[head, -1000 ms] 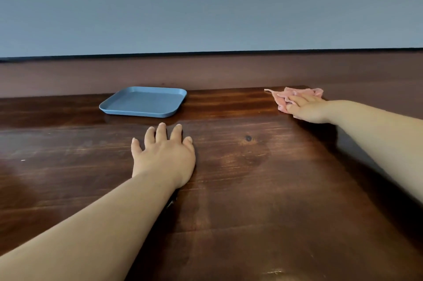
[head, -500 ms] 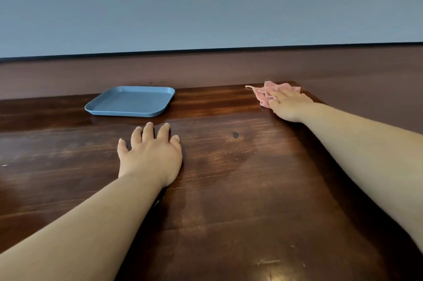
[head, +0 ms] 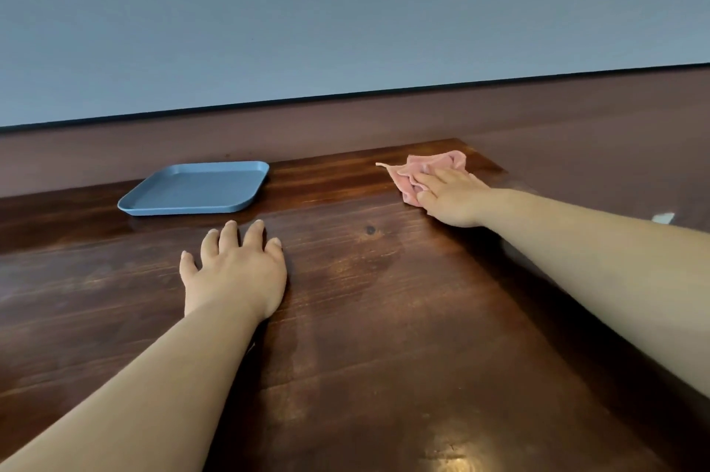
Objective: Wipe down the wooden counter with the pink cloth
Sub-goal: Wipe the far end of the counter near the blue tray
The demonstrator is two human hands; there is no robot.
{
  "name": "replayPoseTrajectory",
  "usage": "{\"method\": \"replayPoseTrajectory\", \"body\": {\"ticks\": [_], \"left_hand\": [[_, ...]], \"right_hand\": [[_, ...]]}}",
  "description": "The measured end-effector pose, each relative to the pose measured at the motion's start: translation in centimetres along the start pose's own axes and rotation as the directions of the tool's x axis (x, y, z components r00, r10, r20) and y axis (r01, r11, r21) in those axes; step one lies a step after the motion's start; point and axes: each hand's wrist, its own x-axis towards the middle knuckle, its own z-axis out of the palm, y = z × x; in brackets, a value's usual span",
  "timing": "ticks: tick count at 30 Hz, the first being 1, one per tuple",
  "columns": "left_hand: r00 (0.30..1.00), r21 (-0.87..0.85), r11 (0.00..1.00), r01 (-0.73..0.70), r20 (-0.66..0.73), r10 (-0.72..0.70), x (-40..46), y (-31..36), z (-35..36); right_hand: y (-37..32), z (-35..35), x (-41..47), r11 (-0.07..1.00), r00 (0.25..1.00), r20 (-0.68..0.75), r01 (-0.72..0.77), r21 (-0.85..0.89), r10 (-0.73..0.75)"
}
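Observation:
The dark wooden counter [head: 403,318] fills the lower part of the head view. A crumpled pink cloth [head: 426,168] lies near its far right corner. My right hand [head: 453,196] presses down on the cloth, fingers spread over its near part and pointing left. My left hand [head: 236,271] rests flat on the wood near the middle, fingers apart, holding nothing. Part of the cloth is hidden under my right palm.
An empty blue square tray [head: 196,189] sits at the back of the counter, left of the cloth. The counter's right edge [head: 511,179] runs just beside my right hand. A brown ledge and a grey wall stand behind.
My right hand has slid the pink cloth leftward along the back of the counter, away from the right edge. The left hand stays flat on the wood.

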Motion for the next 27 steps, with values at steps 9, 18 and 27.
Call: {"method": "replayPoseTrajectory", "body": {"ticks": [9,18,27], "left_hand": [[1.000,-0.012,1.000,0.001,-0.008,-0.001,0.1,-0.1,0.2],[1.000,0.002,1.000,0.000,-0.008,0.000,0.3,-0.1,0.4],[1.000,0.006,1.000,-0.007,-0.001,0.007,0.4,-0.3,0.5]], "right_hand": [[-0.5,-0.8,-0.5,0.995,0.995,-0.019,-0.098,-0.021,0.097],[1.0,0.1,-2.6,0.998,0.999,-0.005,-0.044,0.041,0.044],[2.8,1.0,-4.4,0.998,1.000,0.008,0.027,0.058,-0.027]]}}
